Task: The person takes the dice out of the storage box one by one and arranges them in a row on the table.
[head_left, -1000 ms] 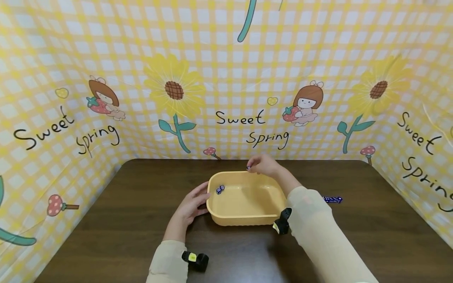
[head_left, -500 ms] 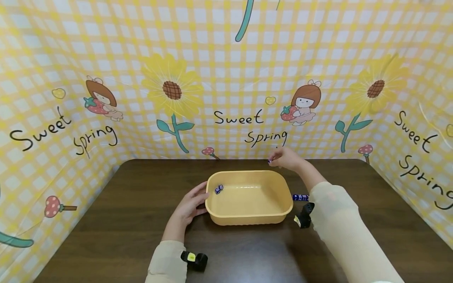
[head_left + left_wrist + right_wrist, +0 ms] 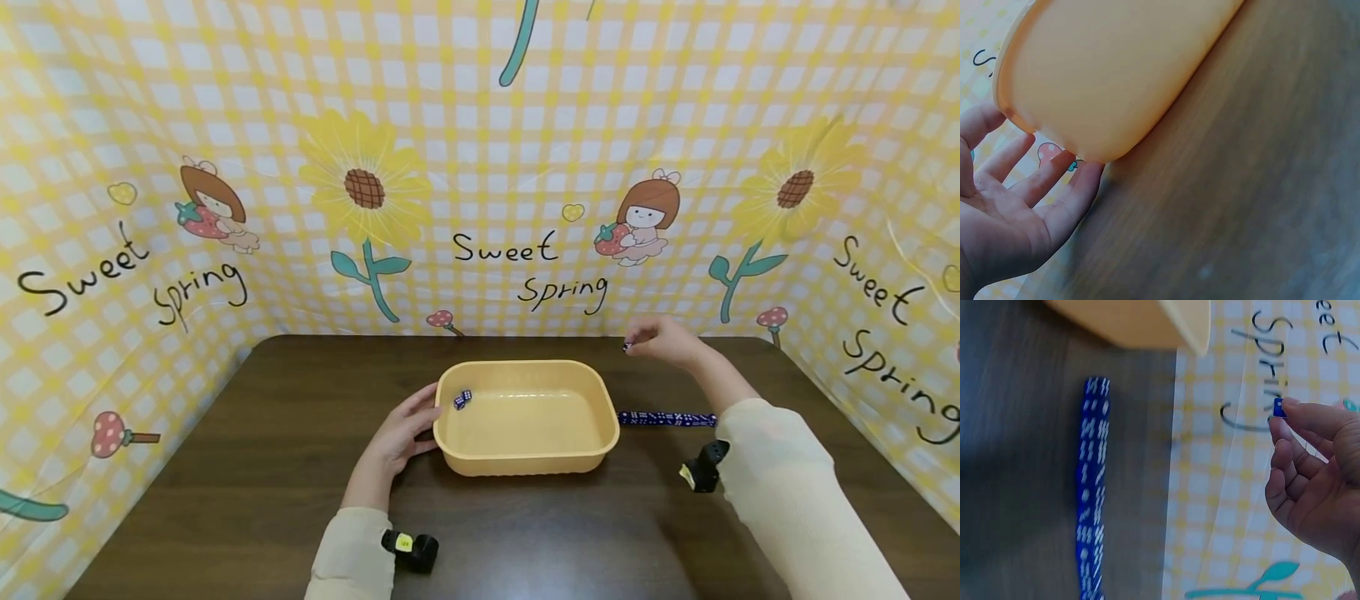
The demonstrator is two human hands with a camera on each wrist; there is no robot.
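Note:
My right hand pinches one small blue die between thumb and forefinger, raised over the back right of the table. On the left, my left hand rests its spread, fairly straight fingers against the end wall of a yellow plastic basin. In the left wrist view those fingertips touch the basin's outer side. Two blue dice with white pips lie inside the basin at its left end. Right of the basin, a straight row of several blue dice runs along the table, partly reaching my right sleeve in view.
The dark wooden table carries all of this. A yellow checked cloth with flowers and lettering stands behind and at both sides. Black wrist cameras sit on both sleeves.
My right hand has moved right, from over the basin's back rim to beyond its right end, still pinching the die. More of the dice row shows. My left hand stays at the basin.

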